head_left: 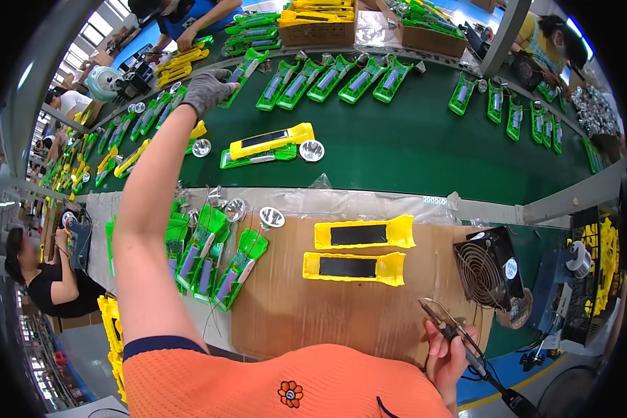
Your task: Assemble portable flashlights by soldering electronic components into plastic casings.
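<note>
My left hand (pixel 210 92), in a grey glove, reaches across the green conveyor belt to a green flashlight housing (pixel 246 71) with a battery in it. Its fingers close at that housing's side, partly hiding it. Near the bench's front right, my right hand (pixel 447 355) is wrapped round a soldering iron (pixel 460 341), tip pointing up and left. Two yellow flashlight covers (pixel 364 233) with dark panels lie on the cardboard (pixel 279 313) before me. Beneath my left arm, several green housings (pixel 238 270) with batteries, wires and round reflectors (pixel 272 217) are bunched together.
On the green belt (pixel 425 153) lie rows of green housings (pixel 359 80) and a yellow cover (pixel 272 141) resting on a green one. A black fan (pixel 488 268) and a blue soldering station (pixel 554 292) stand at the right. Other people (pixel 188 21) work across the belt and at the left.
</note>
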{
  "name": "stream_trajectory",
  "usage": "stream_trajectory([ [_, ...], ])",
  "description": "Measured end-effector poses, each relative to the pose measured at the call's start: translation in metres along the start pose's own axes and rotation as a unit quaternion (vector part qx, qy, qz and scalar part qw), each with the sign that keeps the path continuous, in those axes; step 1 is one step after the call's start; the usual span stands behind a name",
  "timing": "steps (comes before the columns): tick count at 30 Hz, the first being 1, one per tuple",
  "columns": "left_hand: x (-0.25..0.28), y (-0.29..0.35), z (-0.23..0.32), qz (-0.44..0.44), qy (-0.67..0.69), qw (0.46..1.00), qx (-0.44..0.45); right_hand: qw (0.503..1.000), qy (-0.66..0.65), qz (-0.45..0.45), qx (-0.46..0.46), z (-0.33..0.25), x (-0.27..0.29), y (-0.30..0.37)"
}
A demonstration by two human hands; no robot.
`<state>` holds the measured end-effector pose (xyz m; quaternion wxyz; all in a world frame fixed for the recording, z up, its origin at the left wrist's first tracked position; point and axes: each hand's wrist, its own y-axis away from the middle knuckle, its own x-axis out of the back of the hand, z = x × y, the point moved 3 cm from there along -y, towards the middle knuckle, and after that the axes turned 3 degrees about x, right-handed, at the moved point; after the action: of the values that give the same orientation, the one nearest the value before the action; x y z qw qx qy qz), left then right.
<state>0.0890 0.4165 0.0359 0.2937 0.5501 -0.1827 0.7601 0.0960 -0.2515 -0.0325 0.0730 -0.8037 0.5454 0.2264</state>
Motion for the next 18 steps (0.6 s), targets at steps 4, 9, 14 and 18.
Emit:
stream_trajectory([
  [4,0.025,0.132,0.043,-0.049,0.226,0.964,-0.134,0.999,-0.033,-0.013,0.001,0.0,0.003,0.003],
  [9,-0.017,0.298,0.106,-0.247,0.169,0.903,-0.309,0.995,-0.097,-0.031,0.005,0.007,0.011,-0.002],
  [14,-0.08,0.363,0.115,-0.244,-0.055,0.861,-0.444,0.995,-0.065,-0.079,0.006,-0.002,0.01,0.004],
  [18,-0.075,0.372,0.134,-0.099,-0.096,0.881,-0.452,0.984,-0.022,-0.175,0.015,-0.006,0.001,0.011],
])
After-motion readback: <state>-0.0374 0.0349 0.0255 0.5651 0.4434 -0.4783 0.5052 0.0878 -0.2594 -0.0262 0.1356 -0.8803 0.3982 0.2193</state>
